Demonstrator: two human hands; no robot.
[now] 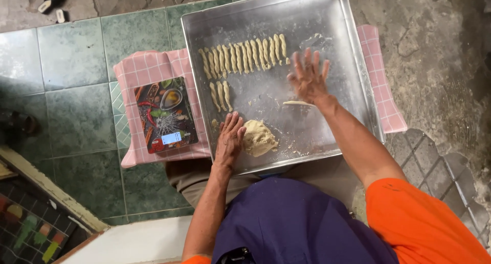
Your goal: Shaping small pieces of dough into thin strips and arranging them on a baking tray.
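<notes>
Right hand (308, 77) flat, fingers spread, gripping nothing, pressing on a thin dough strand (297, 103) in the metal baking tray (327, 29). Left hand (229, 139) open, palm down, holding nothing, beside the dough lump (259, 138). Twisted dough sticks (244, 56) lie in rows. Kitchen scale (164, 114) rests on pink checked cloth (148, 67).

Landmark: square metal tray (327, 49).
Open tray floor: bare metal along the far edge and the right wall, and at the near right corner.
Blocked, far left: a row of twisted dough sticks (244, 56), three more (221, 95) just below.
Blocked, near edge: dough lump (258, 138) touching the left hand (229, 139).
Blocked, centre right: right hand (308, 79) spread over a thin dough strip (296, 103).
Left of tray: kitchen scale (165, 115) on the pink checked cloth (143, 70).
</notes>
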